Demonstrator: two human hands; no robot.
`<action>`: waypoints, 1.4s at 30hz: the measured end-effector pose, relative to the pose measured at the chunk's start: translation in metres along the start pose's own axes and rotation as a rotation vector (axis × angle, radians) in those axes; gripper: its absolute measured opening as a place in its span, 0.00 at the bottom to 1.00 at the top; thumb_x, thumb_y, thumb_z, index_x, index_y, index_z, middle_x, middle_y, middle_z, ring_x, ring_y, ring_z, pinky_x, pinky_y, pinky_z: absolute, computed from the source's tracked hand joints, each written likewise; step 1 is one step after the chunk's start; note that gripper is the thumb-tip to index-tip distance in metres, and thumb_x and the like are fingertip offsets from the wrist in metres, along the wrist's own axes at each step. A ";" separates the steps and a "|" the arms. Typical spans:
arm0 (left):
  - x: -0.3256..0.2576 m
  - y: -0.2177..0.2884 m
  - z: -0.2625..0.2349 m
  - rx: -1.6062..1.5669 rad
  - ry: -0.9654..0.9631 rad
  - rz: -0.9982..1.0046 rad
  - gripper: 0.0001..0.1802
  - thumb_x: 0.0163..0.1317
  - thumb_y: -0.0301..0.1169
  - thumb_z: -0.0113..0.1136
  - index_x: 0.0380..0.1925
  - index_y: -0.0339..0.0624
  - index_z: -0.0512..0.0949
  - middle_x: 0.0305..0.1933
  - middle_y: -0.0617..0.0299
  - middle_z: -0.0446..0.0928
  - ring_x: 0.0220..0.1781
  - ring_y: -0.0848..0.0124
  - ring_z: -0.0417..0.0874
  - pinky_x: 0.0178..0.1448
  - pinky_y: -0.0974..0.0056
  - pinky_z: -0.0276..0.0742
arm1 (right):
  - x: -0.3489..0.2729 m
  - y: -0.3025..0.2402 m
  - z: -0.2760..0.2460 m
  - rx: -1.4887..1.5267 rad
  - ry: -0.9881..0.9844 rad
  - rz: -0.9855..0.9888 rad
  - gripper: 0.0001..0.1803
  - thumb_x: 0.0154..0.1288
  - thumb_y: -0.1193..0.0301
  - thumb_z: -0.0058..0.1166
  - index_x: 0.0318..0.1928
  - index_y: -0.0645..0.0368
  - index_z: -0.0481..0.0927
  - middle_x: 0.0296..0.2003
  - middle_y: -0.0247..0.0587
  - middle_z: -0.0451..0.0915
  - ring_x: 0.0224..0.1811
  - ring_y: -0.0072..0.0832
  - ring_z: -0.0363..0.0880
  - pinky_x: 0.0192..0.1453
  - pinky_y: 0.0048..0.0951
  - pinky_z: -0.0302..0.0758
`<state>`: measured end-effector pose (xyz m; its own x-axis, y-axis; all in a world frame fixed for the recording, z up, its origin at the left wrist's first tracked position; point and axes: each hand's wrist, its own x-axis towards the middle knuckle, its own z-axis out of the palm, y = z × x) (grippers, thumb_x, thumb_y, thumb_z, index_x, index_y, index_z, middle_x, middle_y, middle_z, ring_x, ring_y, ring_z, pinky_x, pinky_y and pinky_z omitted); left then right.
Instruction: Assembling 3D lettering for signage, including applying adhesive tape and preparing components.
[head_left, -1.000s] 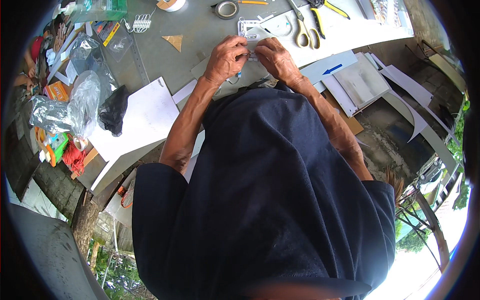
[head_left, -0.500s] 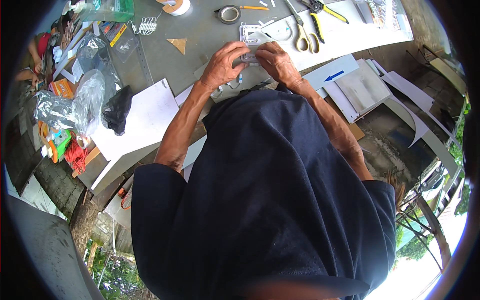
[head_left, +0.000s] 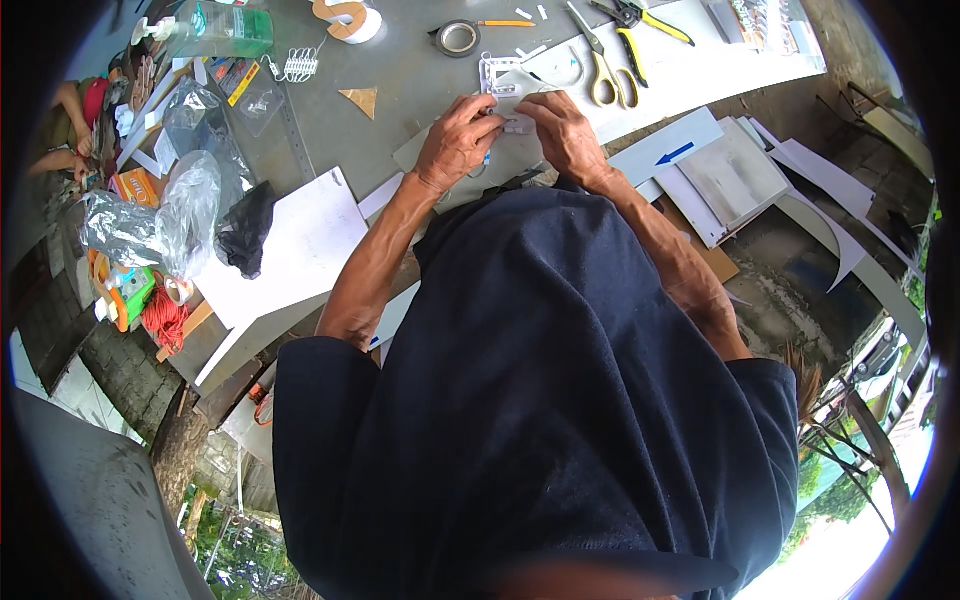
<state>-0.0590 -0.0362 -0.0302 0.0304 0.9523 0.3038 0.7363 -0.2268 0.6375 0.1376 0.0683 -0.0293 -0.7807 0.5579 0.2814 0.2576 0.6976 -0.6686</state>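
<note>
At the near side of a white frame-like piece point(head_left: 488, 70) with small white modules set in it, both hands work close together. My left hand point(head_left: 462, 142) is closed, its thumb and fingers bent toward a small white part point(head_left: 517, 126) between the hands. Opposite it, my right hand point(head_left: 566, 132) is closed too, fingertips pressed together at that part's right. What exactly either pinch holds is too small to make out. A bit of blue point(head_left: 487, 158) shows below the left fingers. Thin wire lies beside the frame piece.
Scissors point(head_left: 604, 80) and yellow-handled pliers point(head_left: 628, 40) lie right on a white sheet point(head_left: 700, 70). Beyond are black tape point(head_left: 459, 38), a pencil point(head_left: 505, 23) and a module strip point(head_left: 300, 64). Plastic bags point(head_left: 185, 215) and red cord point(head_left: 165, 318) crowd the left, near another person's arm point(head_left: 72, 115).
Both hands have drawn slightly nearer to me, off the frame piece, so more of it shows. The whole view has shifted a little. The fingers stay bent.
</note>
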 end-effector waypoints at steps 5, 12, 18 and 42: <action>0.002 0.001 0.000 0.001 0.014 0.010 0.10 0.54 0.22 0.70 0.38 0.38 0.86 0.50 0.59 0.79 0.46 0.61 0.83 0.52 0.57 0.81 | -0.009 -0.014 -0.012 -0.314 -0.032 -0.179 0.21 0.59 0.76 0.58 0.55 0.60 0.83 0.51 0.38 0.81 0.58 0.36 0.76 0.61 0.38 0.73; 0.002 0.006 0.005 -0.016 0.038 -0.022 0.10 0.53 0.20 0.70 0.37 0.36 0.85 0.50 0.58 0.79 0.46 0.60 0.83 0.52 0.58 0.81 | -0.015 -0.013 -0.005 -0.538 -0.209 -0.261 0.23 0.61 0.69 0.57 0.56 0.61 0.83 0.59 0.39 0.77 0.67 0.37 0.69 0.67 0.52 0.67; 0.002 0.011 0.005 -0.015 0.060 -0.075 0.10 0.53 0.19 0.70 0.37 0.36 0.85 0.50 0.57 0.79 0.48 0.57 0.83 0.53 0.58 0.81 | -0.006 -0.009 -0.006 -0.484 -0.214 -0.309 0.18 0.61 0.69 0.56 0.50 0.63 0.84 0.58 0.40 0.77 0.66 0.36 0.69 0.67 0.50 0.68; 0.019 -0.008 0.008 -0.287 0.291 -0.552 0.14 0.62 0.24 0.64 0.48 0.34 0.84 0.35 0.54 0.87 0.33 0.68 0.89 0.41 0.64 0.83 | 0.015 -0.014 -0.013 -0.008 0.005 0.296 0.09 0.68 0.74 0.56 0.46 0.59 0.85 0.39 0.49 0.82 0.43 0.48 0.83 0.47 0.45 0.80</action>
<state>-0.0585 -0.0149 -0.0352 -0.5099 0.8596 0.0327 0.3822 0.1923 0.9038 0.1296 0.0725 -0.0064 -0.6686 0.7395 0.0783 0.4778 0.5078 -0.7168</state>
